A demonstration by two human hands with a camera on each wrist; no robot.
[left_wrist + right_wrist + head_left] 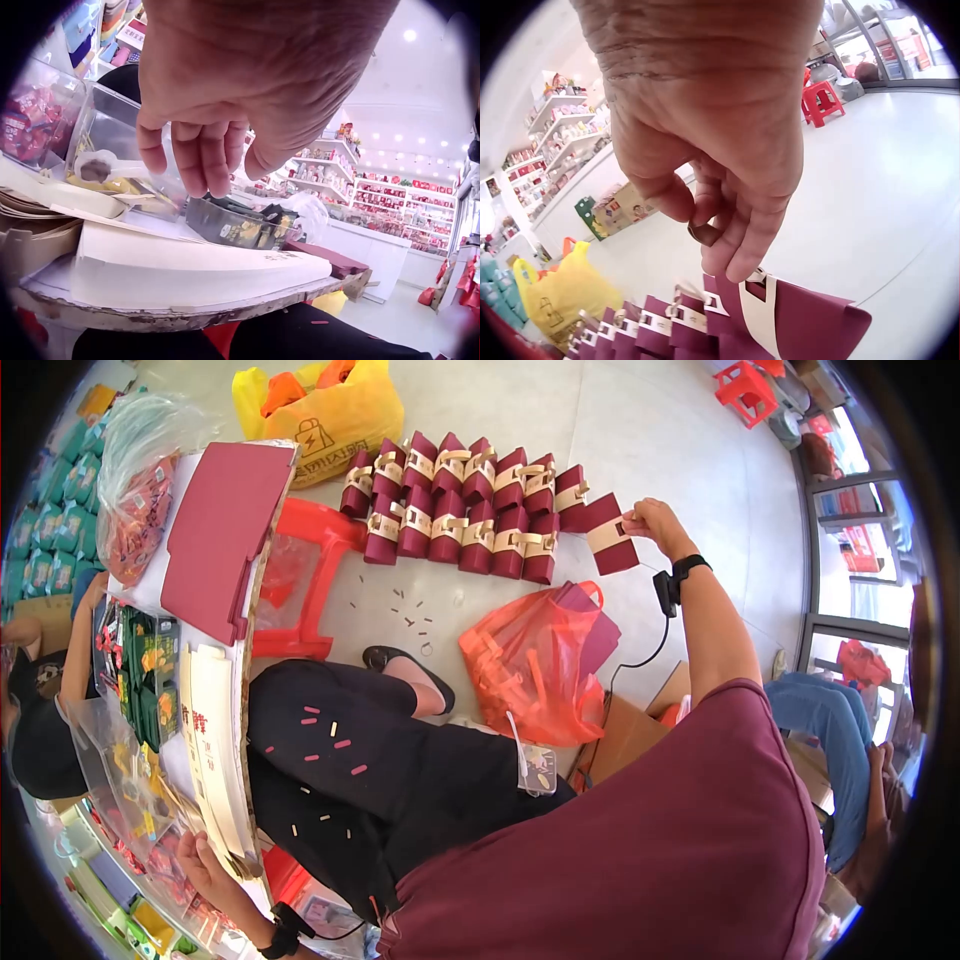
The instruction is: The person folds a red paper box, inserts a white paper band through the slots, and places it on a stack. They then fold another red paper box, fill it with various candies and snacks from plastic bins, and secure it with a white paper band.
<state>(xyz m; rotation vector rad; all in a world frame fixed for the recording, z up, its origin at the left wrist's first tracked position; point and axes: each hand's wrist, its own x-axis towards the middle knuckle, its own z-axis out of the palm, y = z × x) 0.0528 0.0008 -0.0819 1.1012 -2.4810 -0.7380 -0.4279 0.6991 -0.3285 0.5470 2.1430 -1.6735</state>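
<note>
In the head view my right hand (655, 525) pinches the top of a maroon gift box (617, 557) with a cream paper band, at the right end of rows of similar boxes (463, 510) on the floor. The right wrist view shows the thumb and fingers of this hand (720, 202) right at the top of the band (759, 315). Over the near end of the table, my left hand (205, 868) has relaxed fingers and holds nothing. Close by it lies a stack of cream paper strips (215, 750), with curved strips (45, 217) in the left wrist view.
Flat maroon sheets (215, 530) lie on the table (142, 319) beside black-and-gold packets (150, 670). An orange plastic bag (535, 660), a yellow bag (330, 420) and a red stool (315, 575) stand on the floor. Another person sits across the table.
</note>
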